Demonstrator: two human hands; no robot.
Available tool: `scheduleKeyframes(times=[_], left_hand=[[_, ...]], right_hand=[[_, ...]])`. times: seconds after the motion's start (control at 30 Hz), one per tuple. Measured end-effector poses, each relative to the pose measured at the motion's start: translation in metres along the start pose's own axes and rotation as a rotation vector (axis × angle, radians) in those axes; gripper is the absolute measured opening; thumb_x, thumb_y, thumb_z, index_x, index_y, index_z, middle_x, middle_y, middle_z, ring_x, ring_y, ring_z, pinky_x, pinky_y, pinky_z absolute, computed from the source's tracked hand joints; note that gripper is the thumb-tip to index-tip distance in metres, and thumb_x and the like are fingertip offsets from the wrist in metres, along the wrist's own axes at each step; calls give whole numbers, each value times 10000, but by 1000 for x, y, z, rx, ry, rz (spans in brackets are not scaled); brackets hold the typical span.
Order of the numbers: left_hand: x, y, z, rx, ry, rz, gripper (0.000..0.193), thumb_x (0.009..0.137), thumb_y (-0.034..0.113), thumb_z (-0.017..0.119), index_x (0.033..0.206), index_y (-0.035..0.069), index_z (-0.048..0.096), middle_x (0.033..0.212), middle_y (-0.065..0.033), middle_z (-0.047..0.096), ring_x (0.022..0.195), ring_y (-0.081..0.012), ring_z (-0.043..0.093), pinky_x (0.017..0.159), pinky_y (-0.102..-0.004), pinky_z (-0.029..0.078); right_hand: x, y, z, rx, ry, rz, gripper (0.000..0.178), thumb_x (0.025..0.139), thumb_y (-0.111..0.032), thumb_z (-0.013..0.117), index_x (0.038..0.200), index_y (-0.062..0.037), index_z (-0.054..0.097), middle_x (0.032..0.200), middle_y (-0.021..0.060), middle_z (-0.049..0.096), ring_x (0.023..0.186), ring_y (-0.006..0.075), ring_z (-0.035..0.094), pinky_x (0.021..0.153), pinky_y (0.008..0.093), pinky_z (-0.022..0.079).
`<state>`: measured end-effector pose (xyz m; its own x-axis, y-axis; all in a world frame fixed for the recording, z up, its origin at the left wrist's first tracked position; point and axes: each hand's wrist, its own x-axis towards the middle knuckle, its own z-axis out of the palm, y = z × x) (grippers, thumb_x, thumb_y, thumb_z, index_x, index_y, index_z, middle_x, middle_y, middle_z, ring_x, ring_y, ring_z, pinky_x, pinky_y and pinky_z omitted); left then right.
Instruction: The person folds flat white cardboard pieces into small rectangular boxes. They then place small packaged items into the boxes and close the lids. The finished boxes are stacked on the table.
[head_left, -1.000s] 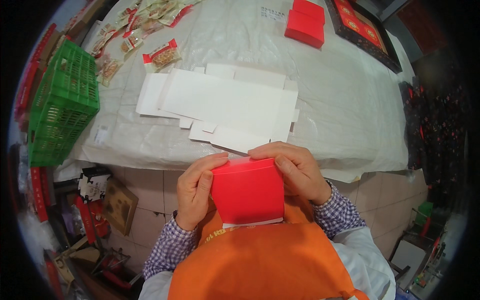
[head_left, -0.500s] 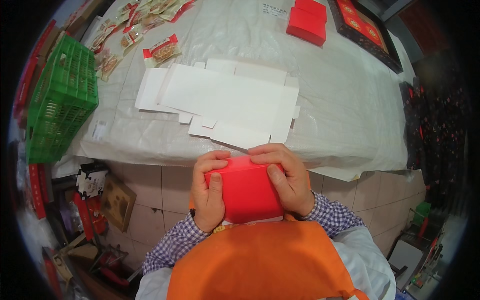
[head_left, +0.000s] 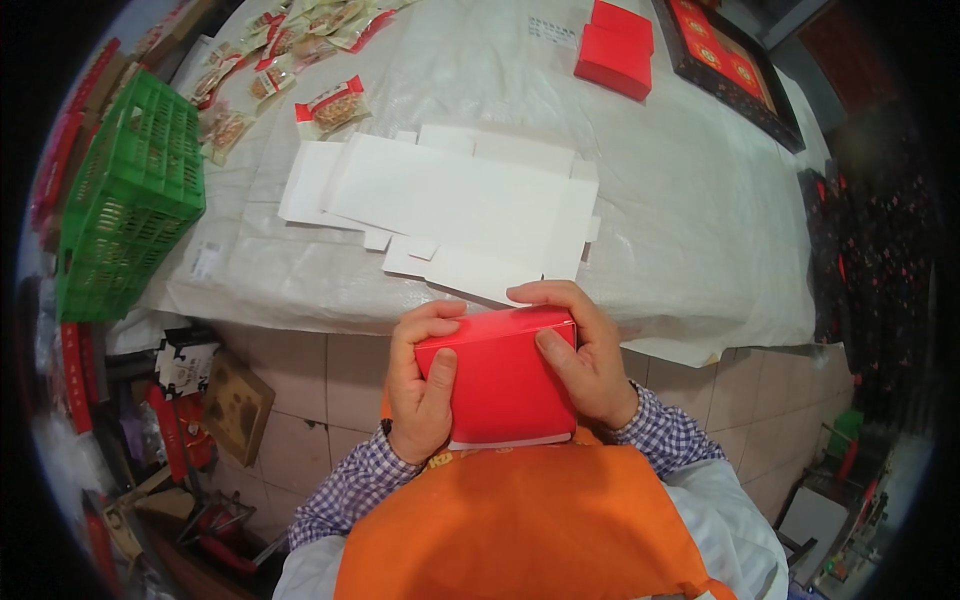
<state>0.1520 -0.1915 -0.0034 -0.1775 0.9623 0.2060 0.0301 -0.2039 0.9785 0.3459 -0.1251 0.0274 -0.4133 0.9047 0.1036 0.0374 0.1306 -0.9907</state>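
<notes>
A red cardboard box (head_left: 505, 385) is held between my two hands, close to my orange apron and just off the table's near edge. My left hand (head_left: 420, 385) grips its left side, thumb on the face toward me and fingers over the top edge. On the right side, my right hand (head_left: 580, 350) has its thumb on the same face and its fingers curled over the upper corner. A pale strip shows along the box's lower edge. Flat white carton blanks (head_left: 460, 205) lie overlapped on the table beyond my hands.
The table wears a whitish plastic cover (head_left: 690, 230). Wrapped snack packets (head_left: 332, 106) lie at the far left beside a green plastic crate (head_left: 135, 200). Red boxes (head_left: 615, 60) and a dark-framed tray (head_left: 735, 70) sit at the far right. Cartons (head_left: 238, 408) stand on the floor at left.
The box has turned slightly, and its right top corner now shows. My right hand has shifted a little on that corner. The left hand keeps its grip.
</notes>
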Motion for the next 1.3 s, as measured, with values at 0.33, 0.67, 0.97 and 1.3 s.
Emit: scheduleKeyframes(times=[0.33,0.67,0.97,1.3], left_hand=[[-4,-10,-1,48,-49,15,255,1046,200,515,1236,31,527,1441,-233,508,1301,-294,501,1109,-416,380],[-10,3,5,11,-88,-228,701,975,79,585,1575,12,228,1488,-212,440,1359,-295,453,1159,-440,344],[111,88,-49,540,-818,77,659,926,204,661,1515,25,426,1289,-196,623,1156,-342,609,1001,-388,477],[55,13,-67,-38,258,71,646,1026,295,566,1543,-5,321,1513,-176,436,1323,-306,500,1116,-451,398]], right_hand=[[2,14,-5,-7,-99,-59,212,951,-83,571,1146,-8,609,1174,153,634,1122,273,610,1011,369,463],[15,20,-9,179,73,186,320,947,-75,622,1260,-9,597,1190,115,656,1125,194,611,1000,319,473],[56,-41,-32,-174,-242,5,618,922,-170,690,1501,-96,487,1216,174,661,1093,234,639,998,344,484],[33,29,5,653,351,136,318,1027,-139,581,1319,-21,535,1228,81,596,1097,143,576,989,292,475]])
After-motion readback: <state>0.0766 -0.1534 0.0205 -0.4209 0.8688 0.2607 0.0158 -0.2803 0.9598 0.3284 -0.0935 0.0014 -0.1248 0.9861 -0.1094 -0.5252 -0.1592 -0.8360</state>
